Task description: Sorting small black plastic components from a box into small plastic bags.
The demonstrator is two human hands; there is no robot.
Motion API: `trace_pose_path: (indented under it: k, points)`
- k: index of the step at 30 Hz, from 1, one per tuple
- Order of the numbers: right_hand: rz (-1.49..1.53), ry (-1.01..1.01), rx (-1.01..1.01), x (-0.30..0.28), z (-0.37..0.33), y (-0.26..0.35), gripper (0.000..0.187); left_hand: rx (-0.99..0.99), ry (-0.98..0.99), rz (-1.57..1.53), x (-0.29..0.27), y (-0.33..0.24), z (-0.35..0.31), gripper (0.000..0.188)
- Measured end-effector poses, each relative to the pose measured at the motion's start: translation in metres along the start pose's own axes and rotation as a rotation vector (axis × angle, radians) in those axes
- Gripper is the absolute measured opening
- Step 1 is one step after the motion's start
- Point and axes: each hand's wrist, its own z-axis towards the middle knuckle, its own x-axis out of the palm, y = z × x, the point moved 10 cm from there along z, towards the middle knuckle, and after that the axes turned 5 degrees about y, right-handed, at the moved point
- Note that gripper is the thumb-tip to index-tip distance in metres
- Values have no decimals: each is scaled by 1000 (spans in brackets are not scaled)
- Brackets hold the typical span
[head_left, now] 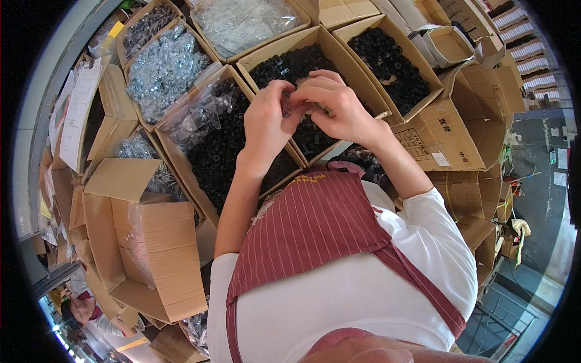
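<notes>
My left hand (268, 121) and my right hand (339, 110) meet above a cardboard box of small black parts (302, 59). Both sets of fingers are bent and drawn together at the fingertips. Something small and greyish shows between them, mostly covered by the fingers, so I cannot make out its kind. Beside my left forearm is a box of black ring-shaped parts (213, 158), with see-through plastic bags (192, 124) lying over one end. To the right of my right hand, another box holds black rings (387, 60).
Shiny metal pieces (166, 69) fill a box at the left, and see-through plastic bags (245, 24) fill one at the back. An open carton (172, 260) stands at the near left. More cartons (445, 130) are stacked right. Another person (91, 317) is at the lower left.
</notes>
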Motion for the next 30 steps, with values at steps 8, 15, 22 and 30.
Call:
trace_pose_path:
  k: [8, 15, 22, 30]
  points:
    - [23, 208, 27, 13, -2, -9, 28, 95, -1, 181, -3, -15, 0, 41]
    - [-93, 243, 10, 8, -3, 1, 29, 160, -117, 200, -10, -22, -2, 50]
    - [-255, 474, 123, 30, -19, -20, 47, 221, -9, 209, 0, -23, -3, 58]
    - [-263, 277, -19, 11, -13, 12, 44, 359, -65, 179, 1, -21, 1, 46]
